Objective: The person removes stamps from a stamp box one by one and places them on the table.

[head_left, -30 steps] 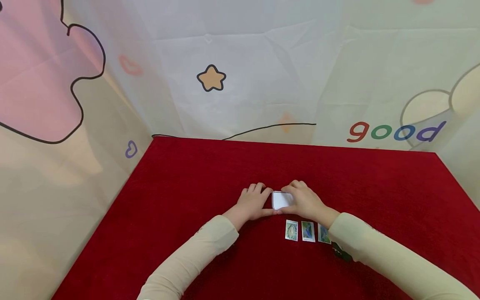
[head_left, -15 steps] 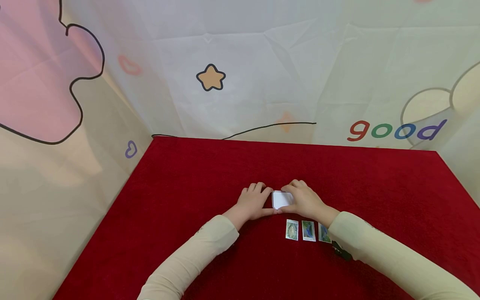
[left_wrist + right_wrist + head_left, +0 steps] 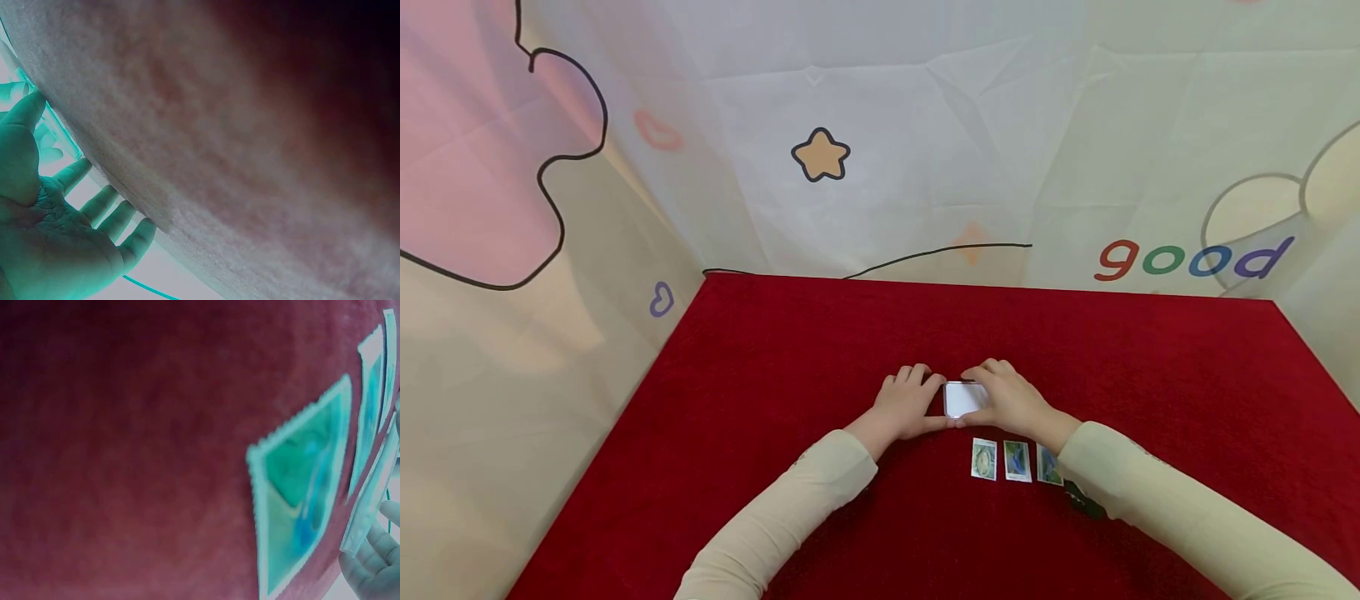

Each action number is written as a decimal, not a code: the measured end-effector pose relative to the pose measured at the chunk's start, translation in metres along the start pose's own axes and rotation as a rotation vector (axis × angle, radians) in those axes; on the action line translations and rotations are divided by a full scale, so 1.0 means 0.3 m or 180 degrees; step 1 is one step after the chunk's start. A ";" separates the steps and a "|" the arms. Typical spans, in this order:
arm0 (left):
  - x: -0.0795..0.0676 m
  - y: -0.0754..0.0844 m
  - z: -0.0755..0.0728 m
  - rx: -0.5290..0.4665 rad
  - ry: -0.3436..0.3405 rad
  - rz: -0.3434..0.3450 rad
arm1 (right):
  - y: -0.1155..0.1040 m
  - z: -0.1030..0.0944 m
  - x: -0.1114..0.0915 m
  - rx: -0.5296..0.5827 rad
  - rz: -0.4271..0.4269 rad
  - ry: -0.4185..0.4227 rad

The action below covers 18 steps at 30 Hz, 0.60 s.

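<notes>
A small flat rectangular case (image 3: pixel 962 400) with a clear rim and white top lies on the red cloth in the head view. My right hand (image 3: pixel 1011 404) pinches it between thumb and fingers from the right. On its left side my left hand (image 3: pixel 906 406) rests with spread, mostly straight fingers, its thumb and index fingertips at the near and far left corners. Nearer to me lie three postage stamps in a row: a pale one (image 3: pixel 984 459), a blue-green one (image 3: pixel 1017 462), and a third stamp (image 3: pixel 1048 465) partly covered by the right sleeve. Perforated edges show on the closest stamp (image 3: pixel 303 494) in the right wrist view.
A dark green object (image 3: pixel 1084 502) shows partly beneath the right sleeve; its kind is unclear. The red cloth (image 3: pixel 820 350) covers the table up to printed fabric walls (image 3: pixel 917 167) at the back and sides.
Both hands and the case stay in place. Only the head view has shifted very slightly.
</notes>
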<state>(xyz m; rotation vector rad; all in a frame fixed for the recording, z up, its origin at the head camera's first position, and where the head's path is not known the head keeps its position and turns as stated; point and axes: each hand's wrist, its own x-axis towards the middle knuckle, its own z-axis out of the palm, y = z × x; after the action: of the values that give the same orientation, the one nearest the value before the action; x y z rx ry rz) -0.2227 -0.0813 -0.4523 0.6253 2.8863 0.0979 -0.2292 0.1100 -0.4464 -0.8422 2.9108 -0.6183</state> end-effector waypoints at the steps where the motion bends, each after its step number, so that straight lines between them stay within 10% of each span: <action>1: 0.000 0.001 0.000 -0.0004 -0.0002 -0.0001 | 0.003 -0.001 -0.002 0.0012 -0.0009 0.0001; 18: -0.006 0.005 -0.005 -0.0092 0.0010 0.0000 | 0.100 -0.045 -0.053 0.0099 -0.0052 0.0001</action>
<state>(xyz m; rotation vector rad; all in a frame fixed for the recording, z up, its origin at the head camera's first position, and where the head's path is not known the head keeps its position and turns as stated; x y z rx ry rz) -0.2209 -0.0808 -0.4503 0.6204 2.8824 0.1403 -0.2329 0.1464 -0.4467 -0.8634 2.8894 -0.6632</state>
